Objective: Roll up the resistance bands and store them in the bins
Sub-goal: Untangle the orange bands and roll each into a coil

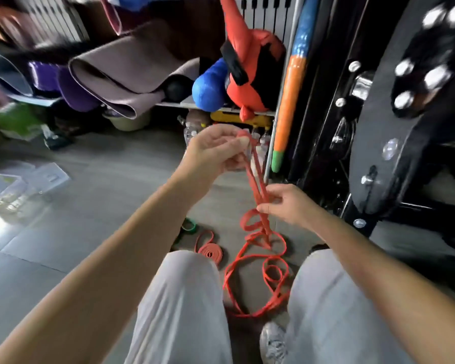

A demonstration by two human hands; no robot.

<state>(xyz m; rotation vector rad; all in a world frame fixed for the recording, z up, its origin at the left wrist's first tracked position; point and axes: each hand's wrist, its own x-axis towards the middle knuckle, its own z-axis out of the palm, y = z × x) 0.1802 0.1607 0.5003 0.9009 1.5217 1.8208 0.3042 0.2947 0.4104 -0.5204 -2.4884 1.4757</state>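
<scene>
1. Resistance band (pixel 256 179), the red one, is hanging in two strands between my hands in the head view. The rest of it is lying in loose, crossing loops on the floor (pixel 103 193) between my legs (pixel 184 298).
2. My left hand (pixel 216 151) is pinching the upper end with thumb and fingers, raised high. My right hand (pixel 284 206) is gripping the same strands lower down. Both hands are closed on the band and are well apart from each other.
3. I am judging that the rolling is only beginning, because no coil is showing at my left hand.
4. A rolled orange band (pixel 210 252) is lying near my left leg, with a green band (pixel 188 225) just beyond it. The clear bins (pixel 8 190) are standing well apart, at the left.
5. The crossing loops may be pulling into a knot if I am drawing the band up quickly.
6. The two strands may be twisting over each other, giving a lumpy roll.
7. The elastic end may be slipping from my pinch, so the roll may be springing open.
</scene>
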